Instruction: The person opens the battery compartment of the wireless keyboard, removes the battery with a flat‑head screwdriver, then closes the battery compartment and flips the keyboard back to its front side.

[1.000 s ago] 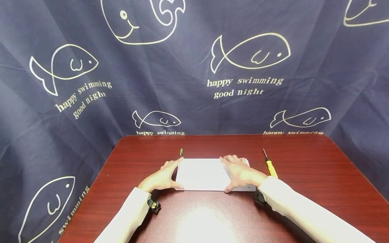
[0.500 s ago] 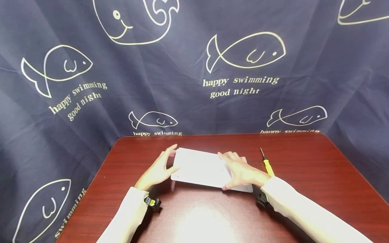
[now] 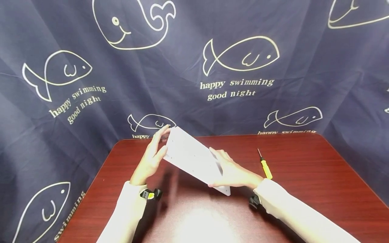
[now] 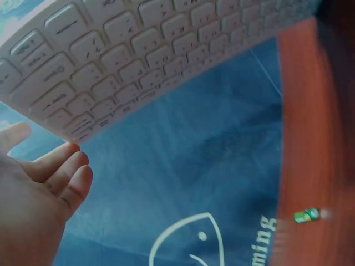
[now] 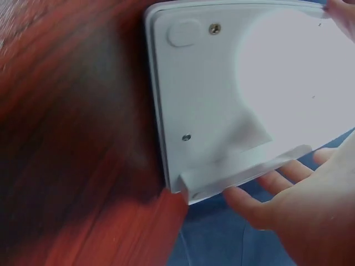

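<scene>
A white keyboard is tilted between both hands, its left end raised and its smooth underside facing the head camera. Keys show on the keyboard in the left wrist view. My left hand holds its raised end, thumb on one side and fingertips at a corner. Across the lower end, my right hand grips the long edges. In the right wrist view, screws and a raised strip mark the keyboard's back. A small green battery lies on the table, hidden in the head view.
A yellow-handled screwdriver lies on the reddish-brown table, right of the keyboard. Dark blue fabric printed with fish hangs behind the table's back edge.
The keyboard lay level across the table a second ago. Its left end has risen with my left hand, while the right hand has shifted slightly left.
</scene>
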The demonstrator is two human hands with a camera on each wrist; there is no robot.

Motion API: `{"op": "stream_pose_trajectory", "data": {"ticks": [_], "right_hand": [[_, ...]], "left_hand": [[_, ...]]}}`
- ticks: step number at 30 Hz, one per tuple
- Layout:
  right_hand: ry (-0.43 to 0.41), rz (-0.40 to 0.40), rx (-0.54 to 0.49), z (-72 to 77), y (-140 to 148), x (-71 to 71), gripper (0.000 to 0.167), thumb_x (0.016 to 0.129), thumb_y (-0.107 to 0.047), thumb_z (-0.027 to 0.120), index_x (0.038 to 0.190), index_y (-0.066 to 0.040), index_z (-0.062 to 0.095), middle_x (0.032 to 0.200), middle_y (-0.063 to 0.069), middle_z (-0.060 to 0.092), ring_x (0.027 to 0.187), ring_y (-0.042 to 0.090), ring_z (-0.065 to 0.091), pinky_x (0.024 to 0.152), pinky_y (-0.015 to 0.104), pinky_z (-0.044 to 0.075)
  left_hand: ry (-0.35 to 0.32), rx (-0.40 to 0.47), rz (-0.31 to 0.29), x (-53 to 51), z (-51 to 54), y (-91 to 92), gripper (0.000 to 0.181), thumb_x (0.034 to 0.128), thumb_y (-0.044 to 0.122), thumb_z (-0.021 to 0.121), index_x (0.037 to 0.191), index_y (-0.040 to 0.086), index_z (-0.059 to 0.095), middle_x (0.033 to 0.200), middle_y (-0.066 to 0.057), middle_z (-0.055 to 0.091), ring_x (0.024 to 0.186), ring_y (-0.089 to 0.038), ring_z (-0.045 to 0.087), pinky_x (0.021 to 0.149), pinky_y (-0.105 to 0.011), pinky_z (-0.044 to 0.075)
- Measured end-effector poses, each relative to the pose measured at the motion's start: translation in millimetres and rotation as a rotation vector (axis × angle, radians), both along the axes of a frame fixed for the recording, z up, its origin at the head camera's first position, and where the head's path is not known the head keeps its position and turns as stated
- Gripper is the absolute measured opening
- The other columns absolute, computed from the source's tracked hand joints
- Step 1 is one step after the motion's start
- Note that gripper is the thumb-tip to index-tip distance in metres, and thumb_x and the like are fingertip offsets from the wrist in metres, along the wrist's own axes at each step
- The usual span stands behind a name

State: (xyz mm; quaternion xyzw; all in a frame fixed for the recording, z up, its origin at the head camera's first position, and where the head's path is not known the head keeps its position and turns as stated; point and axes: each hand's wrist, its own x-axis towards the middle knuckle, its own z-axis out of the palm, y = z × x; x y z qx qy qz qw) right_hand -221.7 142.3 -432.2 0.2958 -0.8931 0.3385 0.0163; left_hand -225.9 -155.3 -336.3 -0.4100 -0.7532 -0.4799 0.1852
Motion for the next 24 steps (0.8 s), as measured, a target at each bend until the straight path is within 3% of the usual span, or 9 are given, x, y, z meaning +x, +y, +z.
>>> {"op": "stream_pose_trajectory", "data": {"ticks": [3, 6, 13, 24], "right_hand": [[-0.010, 0.002, -0.050, -1.3, -4.2, 1.2, 0.120, 0.061, -0.063, 0.078, 0.152, -0.023, 0.012, 0.139, 0.006, 0.032, 0.127, 0.020, 0.033, 0.096, 0.044, 0.038], [-0.005, 0.005, -0.086, -3.5, -9.7, 2.2, 0.120, 0.061, -0.063, 0.078, 0.152, -0.020, 0.014, 0.141, 0.005, 0.031, 0.128, 0.021, 0.036, 0.098, 0.043, 0.037], [-0.024, 0.031, -0.148, -4.6, -29.6, 5.7, 0.117, 0.063, -0.061, 0.078, 0.152, -0.022, 0.013, 0.142, -0.002, 0.029, 0.126, 0.016, 0.039, 0.098, 0.039, 0.038], [-0.057, 0.097, -0.165, -5.2, -46.9, 9.4, 0.116, 0.066, -0.058, 0.077, 0.153, -0.025, 0.006, 0.143, -0.006, 0.026, 0.128, 0.016, 0.037, 0.099, 0.039, 0.036]], "left_hand": [[0.023, 0.032, -0.024, -5.9, -1.6, 1.5, 0.060, 0.0990, 0.033, 0.040, 0.143, -0.007, 0.029, 0.135, -0.028, 0.041, 0.124, -0.041, 0.037, 0.100, -0.047, 0.029], [0.028, 0.064, -0.050, -11.3, -3.3, 3.2, 0.070, 0.0979, 0.048, 0.036, 0.144, -0.003, 0.029, 0.140, -0.022, 0.039, 0.127, -0.036, 0.036, 0.102, -0.039, 0.029], [0.026, 0.105, -0.089, -7.5, 1.2, 8.2, 0.074, 0.0963, 0.053, 0.035, 0.145, -0.003, 0.030, 0.144, -0.018, 0.032, 0.125, -0.030, 0.031, 0.099, -0.033, 0.028], [0.089, 0.081, -0.082, 1.1, 7.5, 21.4, 0.079, 0.0955, 0.060, 0.029, 0.145, -0.002, 0.030, 0.148, -0.016, 0.029, 0.134, -0.032, 0.024, 0.107, -0.040, 0.018]]}}
